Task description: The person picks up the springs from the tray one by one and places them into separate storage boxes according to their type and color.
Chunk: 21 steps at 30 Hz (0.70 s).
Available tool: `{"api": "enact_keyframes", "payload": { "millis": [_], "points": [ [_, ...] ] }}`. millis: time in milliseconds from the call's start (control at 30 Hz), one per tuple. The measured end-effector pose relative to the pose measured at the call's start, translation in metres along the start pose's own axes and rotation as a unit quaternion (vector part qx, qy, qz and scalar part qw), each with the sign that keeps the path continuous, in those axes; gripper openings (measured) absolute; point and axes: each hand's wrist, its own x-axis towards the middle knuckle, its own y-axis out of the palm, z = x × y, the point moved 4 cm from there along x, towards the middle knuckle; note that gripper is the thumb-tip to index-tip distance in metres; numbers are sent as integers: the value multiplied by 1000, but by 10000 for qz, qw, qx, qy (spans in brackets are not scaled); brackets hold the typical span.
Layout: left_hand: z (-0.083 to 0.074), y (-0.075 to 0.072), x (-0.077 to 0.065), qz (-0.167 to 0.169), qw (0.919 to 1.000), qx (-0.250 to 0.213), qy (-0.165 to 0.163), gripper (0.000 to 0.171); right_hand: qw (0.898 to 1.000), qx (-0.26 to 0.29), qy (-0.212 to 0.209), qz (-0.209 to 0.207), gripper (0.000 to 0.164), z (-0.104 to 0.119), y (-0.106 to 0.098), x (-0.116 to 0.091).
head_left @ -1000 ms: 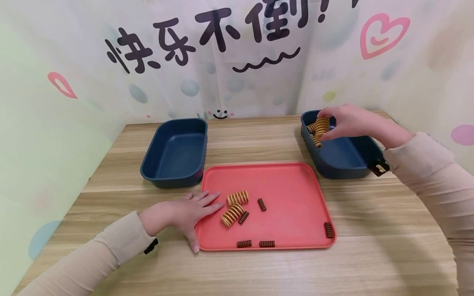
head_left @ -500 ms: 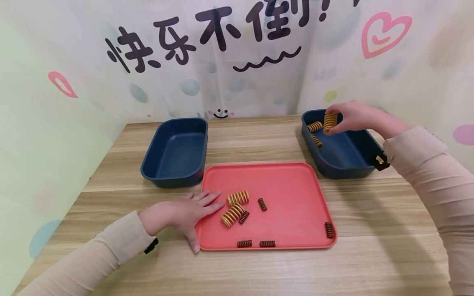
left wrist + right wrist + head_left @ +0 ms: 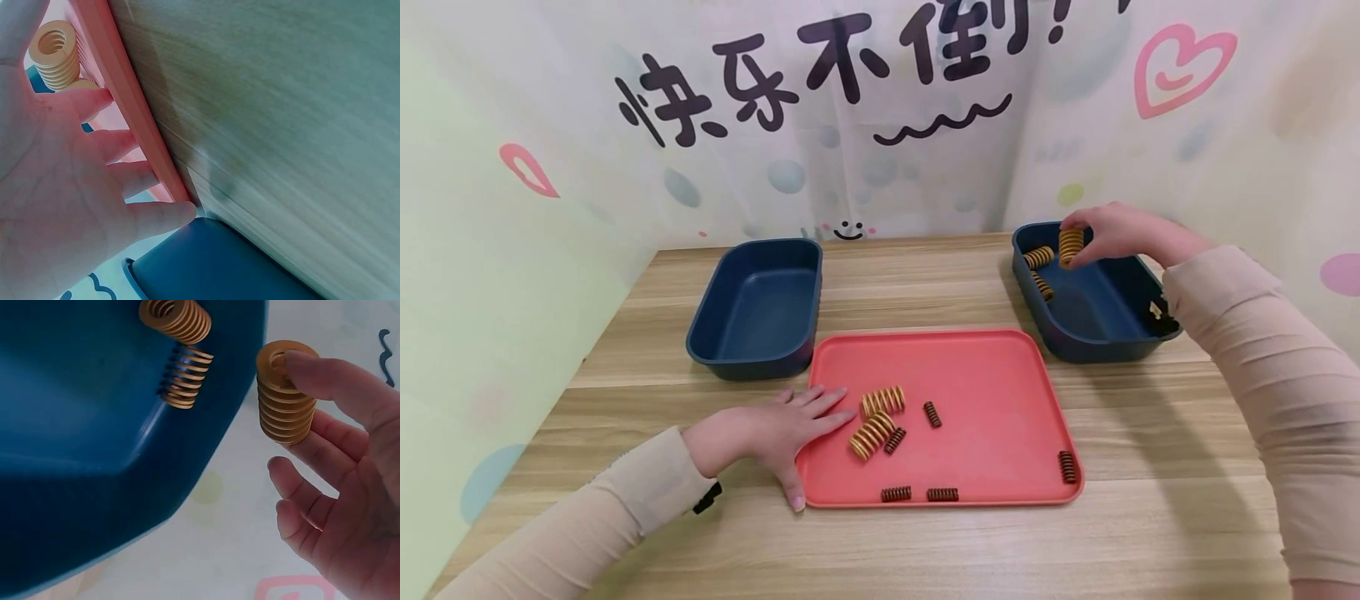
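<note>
Yellow spring (image 3: 1071, 248) in the pinch of the right grip (image 3: 1114, 231), between thumb (image 3: 347, 386) and fingers (image 3: 324, 454).

From where I'm standing, the person wears pale beige sleeves: the left sleeve (image 3: 568, 533) runs fairly smooth, while the right sleeve (image 3: 1270, 375) bunches into crosswise creases. Both end in broad, plain cuffs (image 3: 658, 479). A small black piece (image 3: 707, 498) pokes out by the left wrist; a blockier black fitting (image 3: 1167, 320) by the right carries a pale gold bit (image 3: 1155, 310).
</note>
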Motion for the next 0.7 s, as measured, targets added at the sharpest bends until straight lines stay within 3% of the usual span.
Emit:
{"api": "enact_keyframes", "payload": {
  "millis": [500, 700],
  "points": [
    [4, 3, 1, 51, 9999, 55, -132, 113, 9996, -235, -100, 79, 56, -23, 21, 27],
    [3, 2, 1, 86, 9998, 27, -197, 113, 9991, -88, -30, 413, 59, -33, 33, 36]
  ]
}}
